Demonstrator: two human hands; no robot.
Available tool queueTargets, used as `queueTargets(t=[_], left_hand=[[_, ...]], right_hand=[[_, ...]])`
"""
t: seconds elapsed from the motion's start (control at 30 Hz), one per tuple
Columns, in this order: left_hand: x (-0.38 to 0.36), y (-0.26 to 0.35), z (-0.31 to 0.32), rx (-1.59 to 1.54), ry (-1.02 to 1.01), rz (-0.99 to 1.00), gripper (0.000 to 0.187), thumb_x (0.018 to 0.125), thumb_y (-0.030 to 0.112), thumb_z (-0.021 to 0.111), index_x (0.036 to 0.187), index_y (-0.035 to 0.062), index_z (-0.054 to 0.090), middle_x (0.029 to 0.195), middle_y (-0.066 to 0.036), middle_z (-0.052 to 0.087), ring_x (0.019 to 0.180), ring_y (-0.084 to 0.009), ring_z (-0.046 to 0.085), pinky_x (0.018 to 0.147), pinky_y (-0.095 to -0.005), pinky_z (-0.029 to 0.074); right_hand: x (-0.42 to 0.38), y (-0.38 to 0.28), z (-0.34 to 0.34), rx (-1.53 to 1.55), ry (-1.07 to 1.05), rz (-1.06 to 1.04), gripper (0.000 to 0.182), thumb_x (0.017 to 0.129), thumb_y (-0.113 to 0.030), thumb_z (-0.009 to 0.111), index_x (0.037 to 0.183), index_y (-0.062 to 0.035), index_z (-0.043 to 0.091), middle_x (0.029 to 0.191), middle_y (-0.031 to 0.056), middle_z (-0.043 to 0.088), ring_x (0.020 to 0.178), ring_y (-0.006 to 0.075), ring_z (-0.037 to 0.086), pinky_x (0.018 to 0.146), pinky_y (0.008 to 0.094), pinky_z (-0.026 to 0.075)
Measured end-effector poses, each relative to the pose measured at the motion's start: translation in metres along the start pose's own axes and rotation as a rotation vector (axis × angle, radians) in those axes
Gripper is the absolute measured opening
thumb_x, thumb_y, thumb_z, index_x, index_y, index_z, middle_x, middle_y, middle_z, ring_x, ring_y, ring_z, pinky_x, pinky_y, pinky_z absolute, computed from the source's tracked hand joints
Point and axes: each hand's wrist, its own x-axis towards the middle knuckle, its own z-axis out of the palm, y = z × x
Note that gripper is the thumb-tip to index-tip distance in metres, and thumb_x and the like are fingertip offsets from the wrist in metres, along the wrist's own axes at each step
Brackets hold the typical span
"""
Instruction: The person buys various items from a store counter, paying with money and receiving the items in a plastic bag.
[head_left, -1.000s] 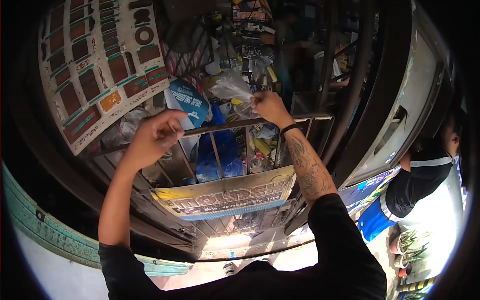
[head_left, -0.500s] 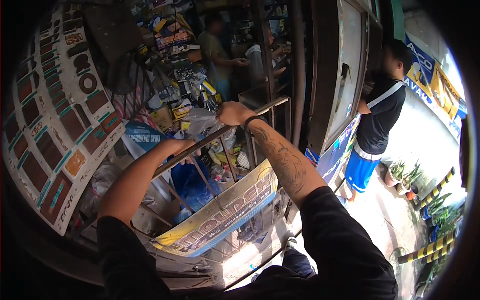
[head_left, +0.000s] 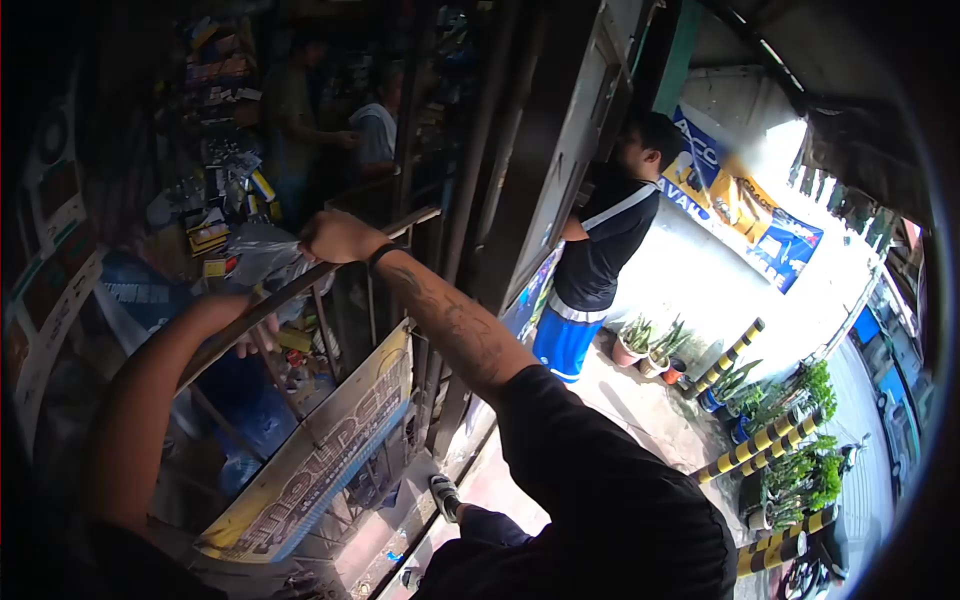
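My right hand [head_left: 343, 238] is closed at the top rail of a metal gate [head_left: 300, 285], pinching a clear plastic bag [head_left: 268, 255] that hangs on the far side. A dark band circles that wrist. My left arm reaches over the lower stretch of the rail, and my left hand [head_left: 228, 314] is partly hidden by it. A few fingertips show below the rail; what they hold, if anything, is not visible. Beneath them, behind the bars, lies blue plastic [head_left: 245, 405]. A yellow and blue printed banner [head_left: 320, 450] is fixed to the gate's front.
Inside the dim shop are piled boxes [head_left: 215, 235] and two people. A person in a black shirt [head_left: 605, 250] stands at the shop window to the right. Potted plants [head_left: 650, 350], yellow-black posts [head_left: 750, 445] and a parked vehicle line the outside walkway.
My view has swung right, so the gate and both hands sit further left and more of the street shows. Both hands keep about the same places at the gate.
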Motion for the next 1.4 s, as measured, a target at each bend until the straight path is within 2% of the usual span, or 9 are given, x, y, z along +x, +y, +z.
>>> queueTargets(t=[0.33, 0.4, 0.6, 0.77, 0.83, 0.93, 1.13, 1.2, 1.4], left_hand=[[-0.011, -0.007, -0.003, -0.168, 0.127, -0.229, 0.047, 0.075, 0.024, 0.071, 0.112, 0.002, 0.05, 0.076, -0.011, 0.064, 0.058, -0.0184, 0.064, 0.052, -0.032, 0.051], [-0.014, 0.001, 0.006, -0.023, 0.136, -0.187, 0.051, 0.077, 0.028, 0.069, 0.116, 0.0015, 0.049, 0.082, -0.011, 0.064, 0.061, -0.0188, 0.064, 0.057, -0.0331, 0.051], [-0.001, 0.019, 0.015, 0.595, -0.228, -0.38, 0.054, 0.081, 0.026, 0.064, 0.127, 0.0047, 0.044, 0.095, -0.01, 0.064, 0.083, -0.0205, 0.063, 0.07, -0.0327, 0.049], [0.009, 0.036, -0.016, 0.806, 0.128, -0.215, 0.031, 0.072, 0.014, 0.063, 0.102, 0.0043, 0.063, 0.085, -0.012, 0.065, 0.081, -0.026, 0.064, 0.075, -0.0409, 0.05], [0.001, 0.05, -0.009, 0.798, 0.443, -0.062, 0.027, 0.07, 0.01, 0.062, 0.096, 0.0015, 0.065, 0.081, -0.013, 0.065, 0.082, -0.026, 0.065, 0.075, -0.0412, 0.05], [0.026, 0.024, -0.006, 1.165, 0.269, 0.007, 0.04, 0.074, 0.018, 0.065, 0.112, 0.0061, 0.059, 0.093, -0.013, 0.066, 0.087, -0.0258, 0.063, 0.072, -0.0369, 0.049], [0.04, 0.026, 0.013, 0.448, -0.335, -0.317, 0.066, 0.073, 0.032, 0.069, 0.129, 0.0053, 0.045, 0.123, -0.019, 0.051, 0.113, -0.0319, 0.05, 0.091, -0.0397, 0.042], [0.061, 0.01, 0.008, 0.581, -0.294, -0.179, 0.07, 0.073, 0.033, 0.069, 0.131, 0.0052, 0.041, 0.126, -0.02, 0.048, 0.116, -0.032, 0.047, 0.095, -0.0401, 0.039], [0.062, 0.008, 0.0, 0.745, -0.067, -0.055, 0.073, 0.073, 0.032, 0.07, 0.132, 0.0049, 0.037, 0.127, -0.02, 0.046, 0.117, -0.0317, 0.046, 0.097, -0.0406, 0.037]], right_hand=[[0.011, 0.012, 0.01, 0.076, -0.22, -0.077, 0.024, 0.078, -0.023, 0.052, 0.082, -0.0042, 0.067, 0.086, 0.012, 0.064, 0.088, 0.0305, 0.059, 0.079, 0.0389, 0.045], [0.018, 0.032, 0.029, 0.015, -0.097, -0.258, 0.023, 0.078, -0.024, 0.051, 0.08, -0.0061, 0.066, 0.083, 0.0126, 0.063, 0.085, 0.0304, 0.059, 0.078, 0.0392, 0.044], [0.006, 0.008, 0.005, 0.085, -0.16, 0.017, 0.033, 0.076, -0.03, 0.051, 0.086, -0.003, 0.067, 0.092, 0.0191, 0.063, 0.092, 0.0357, 0.059, 0.082, 0.0403, 0.046], [0.012, 0.02, 0.016, 0.159, -0.172, 0.071, 0.031, 0.077, -0.028, 0.051, 0.091, -0.0053, 0.067, 0.098, 0.0176, 0.063, 0.095, 0.0354, 0.058, 0.084, 0.041, 0.045], [0.001, 0.01, 0.01, 0.149, -0.069, -0.052, 0.022, 0.08, -0.021, 0.05, 0.074, -0.0047, 0.064, 0.078, 0.0125, 0.063, 0.077, 0.0294, 0.06, 0.071, 0.0371, 0.046], [0.002, 0.008, 0.005, 0.217, -0.099, -0.035, 0.021, 0.08, -0.018, 0.051, 0.073, -0.0016, 0.063, 0.076, 0.0132, 0.062, 0.073, 0.0275, 0.06, 0.068, 0.0349, 0.046], [0.008, 0.013, 0.003, 0.336, -0.182, -0.131, 0.018, 0.08, -0.014, 0.052, 0.075, 0.0002, 0.062, 0.074, 0.0127, 0.061, 0.07, 0.023, 0.06, 0.068, 0.0312, 0.047], [0.006, 0.007, 0.0, 0.461, -0.24, 0.059, 0.02, 0.078, -0.019, 0.052, 0.076, -0.004, 0.064, 0.078, 0.0127, 0.064, 0.077, 0.0287, 0.061, 0.072, 0.0351, 0.046], [0.008, 0.009, 0.0, 0.266, -0.221, -0.137, 0.016, 0.083, -0.011, 0.051, 0.079, 0.0005, 0.061, 0.075, 0.0104, 0.058, 0.071, 0.0213, 0.058, 0.069, 0.0317, 0.046]])
